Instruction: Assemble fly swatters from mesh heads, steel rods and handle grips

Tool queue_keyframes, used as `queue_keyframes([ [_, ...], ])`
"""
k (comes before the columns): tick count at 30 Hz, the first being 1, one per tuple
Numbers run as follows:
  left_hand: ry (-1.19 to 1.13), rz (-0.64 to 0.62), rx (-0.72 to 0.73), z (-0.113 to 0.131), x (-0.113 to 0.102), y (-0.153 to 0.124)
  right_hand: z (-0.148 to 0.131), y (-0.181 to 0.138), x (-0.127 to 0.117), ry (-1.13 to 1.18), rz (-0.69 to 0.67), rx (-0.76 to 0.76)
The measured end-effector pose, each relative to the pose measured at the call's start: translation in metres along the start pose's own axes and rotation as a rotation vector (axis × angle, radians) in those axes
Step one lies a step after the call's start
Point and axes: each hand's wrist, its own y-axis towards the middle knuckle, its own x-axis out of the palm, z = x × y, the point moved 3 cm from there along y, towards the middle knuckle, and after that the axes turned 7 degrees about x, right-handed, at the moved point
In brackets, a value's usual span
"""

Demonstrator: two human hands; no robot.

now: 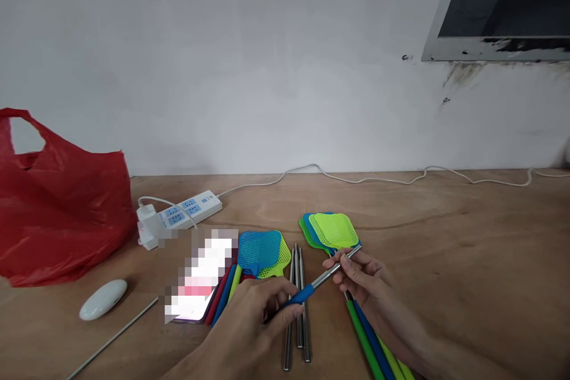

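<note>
My left hand (256, 312) is closed around a blue fly swatter handle (304, 294). A shiny metal rod (327, 275) extends from that handle up to the right, and the fingers of my right hand (367, 282) pinch it near its far end. Between my hands, several loose metal rods (300, 332) lie on the table. Beyond my left hand are a blue swatter head (259, 248) and a yellow-green one, with coloured handles (224, 297) beside them. Past my right hand lies a stack of swatters topped by a yellow-green head (335, 230); their green handle (361, 335) and others run under my right wrist.
A lit phone (202, 282), partly pixelated, lies left of the swatters. Behind it sits a white power strip (207, 205) whose cable trails along the wall. A red plastic bag (66, 208), a white oval object (103, 299) and a thin rod or cable (113, 337) occupy the left side.
</note>
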Motion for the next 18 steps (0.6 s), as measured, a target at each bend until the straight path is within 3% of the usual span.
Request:
queue_keyframes([
  [3, -0.221, -0.092, -0.11, -0.007, -0.006, -0.003, -0.012, 0.01, -0.017, 0.042, 0.073, -0.043],
  [5, -0.332, -0.181, -0.209, -0.016, -0.012, -0.008, -0.031, 0.021, -0.036, 0.103, 0.186, -0.162],
  [7, -0.282, -0.128, -0.245, -0.026, -0.022, -0.012, -0.048, 0.03, -0.052, 0.145, 0.251, -0.259],
  [9, -0.043, 0.037, -0.171, -0.032, -0.034, -0.013, -0.054, 0.034, -0.058, 0.143, 0.249, -0.258],
  [12, 0.46, 0.134, -0.101, -0.032, -0.04, -0.011, -0.044, 0.033, -0.05, 0.108, 0.161, -0.173],
  [15, 0.793, 0.074, -0.131, -0.034, -0.037, -0.006, -0.029, 0.03, -0.038, 0.07, 0.089, -0.128],
  [18, 0.966, -0.015, -0.198, -0.039, -0.035, -0.004, -0.023, 0.031, -0.036, 0.059, 0.09, -0.132],
])
